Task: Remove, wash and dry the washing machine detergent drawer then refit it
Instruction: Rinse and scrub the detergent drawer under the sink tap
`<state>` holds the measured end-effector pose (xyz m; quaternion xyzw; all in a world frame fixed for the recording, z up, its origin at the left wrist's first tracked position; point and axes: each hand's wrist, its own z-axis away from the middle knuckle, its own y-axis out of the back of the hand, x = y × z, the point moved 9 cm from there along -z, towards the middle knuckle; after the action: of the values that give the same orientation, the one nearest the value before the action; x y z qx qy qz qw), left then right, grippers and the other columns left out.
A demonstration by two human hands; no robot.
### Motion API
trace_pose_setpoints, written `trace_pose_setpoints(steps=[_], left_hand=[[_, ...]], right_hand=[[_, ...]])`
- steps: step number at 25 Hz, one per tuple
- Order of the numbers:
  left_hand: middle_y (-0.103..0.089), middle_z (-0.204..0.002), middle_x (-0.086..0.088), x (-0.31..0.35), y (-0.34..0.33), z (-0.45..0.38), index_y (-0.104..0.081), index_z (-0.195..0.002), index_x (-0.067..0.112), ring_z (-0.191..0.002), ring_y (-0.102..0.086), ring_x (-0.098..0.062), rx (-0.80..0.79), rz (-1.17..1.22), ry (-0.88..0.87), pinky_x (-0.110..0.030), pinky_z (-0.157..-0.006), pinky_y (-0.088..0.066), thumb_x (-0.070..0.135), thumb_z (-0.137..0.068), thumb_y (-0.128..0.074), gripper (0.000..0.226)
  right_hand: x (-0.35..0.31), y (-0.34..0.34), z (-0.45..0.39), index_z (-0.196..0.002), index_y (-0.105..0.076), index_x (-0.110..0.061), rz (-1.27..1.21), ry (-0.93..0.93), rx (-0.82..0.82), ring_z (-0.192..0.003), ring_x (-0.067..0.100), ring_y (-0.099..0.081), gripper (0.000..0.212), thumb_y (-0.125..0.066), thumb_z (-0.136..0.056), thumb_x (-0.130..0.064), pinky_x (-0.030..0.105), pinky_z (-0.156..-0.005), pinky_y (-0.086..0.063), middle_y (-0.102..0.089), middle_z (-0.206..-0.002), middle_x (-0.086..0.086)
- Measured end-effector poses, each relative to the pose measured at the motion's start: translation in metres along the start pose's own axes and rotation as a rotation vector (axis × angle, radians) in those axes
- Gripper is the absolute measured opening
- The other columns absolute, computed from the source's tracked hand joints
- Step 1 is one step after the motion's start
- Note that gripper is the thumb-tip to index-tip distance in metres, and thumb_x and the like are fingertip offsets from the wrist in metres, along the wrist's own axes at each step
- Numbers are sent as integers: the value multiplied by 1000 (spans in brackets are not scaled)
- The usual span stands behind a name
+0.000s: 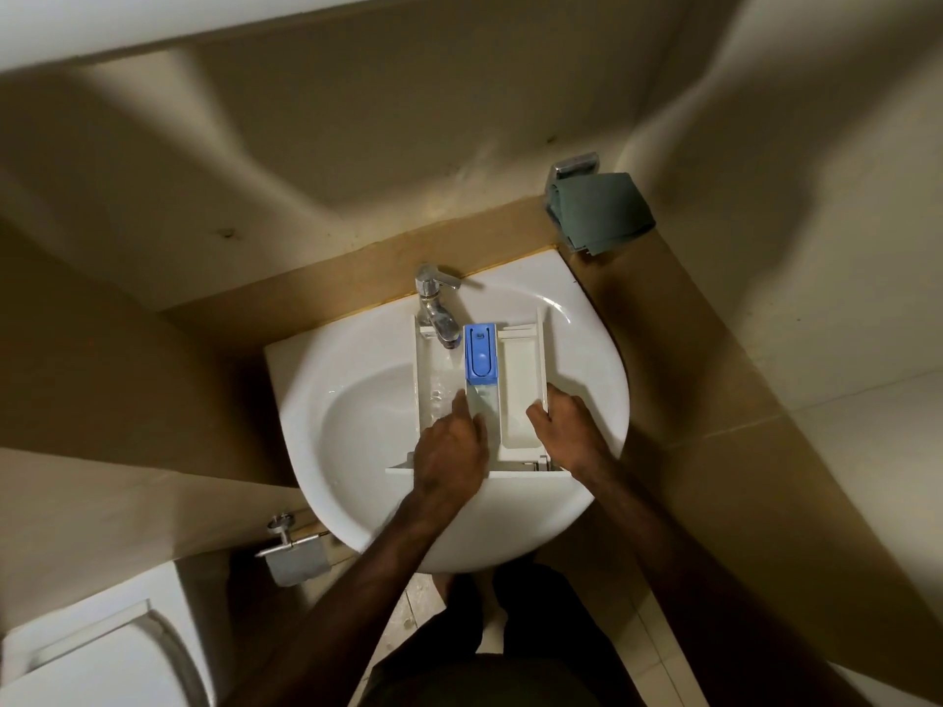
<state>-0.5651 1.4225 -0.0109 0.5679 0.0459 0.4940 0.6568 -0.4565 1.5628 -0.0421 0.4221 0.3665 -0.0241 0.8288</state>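
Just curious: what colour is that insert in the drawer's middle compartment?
Blue insert, seen in the head view.

The detergent drawer (518, 390) lies across the sink (357, 426), its far end under the tap (436, 311) at the sink's back edge. The left hand (451, 451) rests in its left compartments; the right hand (569, 431) grips its right wall. A cloth (599, 209) hangs on the wall behind and right of the sink. A toilet (97, 660) stands near left.

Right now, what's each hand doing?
Left hand: open, fingers rubbing inside the drawer under running water.
Right hand: gripping the drawer's right wall.
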Motion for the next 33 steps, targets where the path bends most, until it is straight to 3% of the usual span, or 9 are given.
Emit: trace_pose_setpoints(steps=[3,8,12,15,19,23,27,30,33], left_hand=[[-46,-160,-9,1,8,-33,-29,-163,17,-142,-48,-31,46,284,-126,-47,-119,-41,32,-109,-47,59],[-41,-162,-10,0,0,-61,-26,-164,16,-147,-42,-30,-7,261,-109,-48,-122,-37,34,-109,-49,62],[-58,-148,-18,-1,-12,-23,-14,-165,8,-131,-59,-38,-108,16,54,-46,-109,-45,34,-112,-38,64],[-67,-134,-16,0,-4,4,-18,-163,6,-118,-67,-34,-86,-237,55,-42,-101,-49,37,-113,-29,60],[-66,-138,-13,5,-1,25,-26,-161,7,-120,-67,-32,-1,-206,50,-43,-103,-50,36,-112,-35,57],[-54,-148,-17,-4,-5,-14,-40,-153,5,-134,-55,-37,-31,157,-33,-42,-110,-43,24,-105,-53,53],[-33,-167,-11,-20,-12,-62,-31,-161,16,-157,-24,-32,-65,127,-117,-47,-129,-21,22,-99,-63,70],[-42,-162,-10,-14,-9,-63,-32,-161,17,-151,-37,-32,-16,163,-123,-51,-124,-33,14,-96,-63,72],[-53,-152,-14,-9,-8,-35,-14,-166,16,-133,-57,-36,-123,21,-75,-50,-112,-46,21,-106,-53,72]], right_hand=[[1,2,-1,-113,-64,-5,19,-7,11,-86,33,-70,29,-51,-97,-25,49,-79,-60,-74,-98,15],[4,2,0,-117,-65,-4,-14,-36,33,-83,30,-71,29,-51,-100,-23,50,-78,-61,-75,-100,13],[1,1,3,-116,-65,-5,-41,-30,29,-81,26,-72,33,-49,-98,-27,50,-75,-62,-75,-102,11],[0,-2,3,-108,-64,-4,-4,-27,17,-82,28,-72,38,-46,-94,-34,49,-76,-62,-76,-99,12],[-5,-1,5,-107,-65,-4,21,-21,2,-84,29,-72,30,-49,-97,-28,47,-78,-61,-76,-98,12],[-4,2,6,-107,-64,-3,36,-24,-1,-82,29,-71,32,-48,-96,-29,48,-78,-61,-74,-94,12],[-3,4,9,-110,-64,-5,21,-34,18,-81,28,-71,38,-46,-93,-35,49,-77,-61,-74,-94,11],[-7,6,14,-112,-64,-5,8,-41,41,-85,29,-71,40,-46,-93,-35,49,-78,-62,-75,-99,13],[-10,6,17,-110,-64,-5,10,-55,60,-85,29,-71,38,-46,-94,-34,47,-78,-62,-74,-100,12]])
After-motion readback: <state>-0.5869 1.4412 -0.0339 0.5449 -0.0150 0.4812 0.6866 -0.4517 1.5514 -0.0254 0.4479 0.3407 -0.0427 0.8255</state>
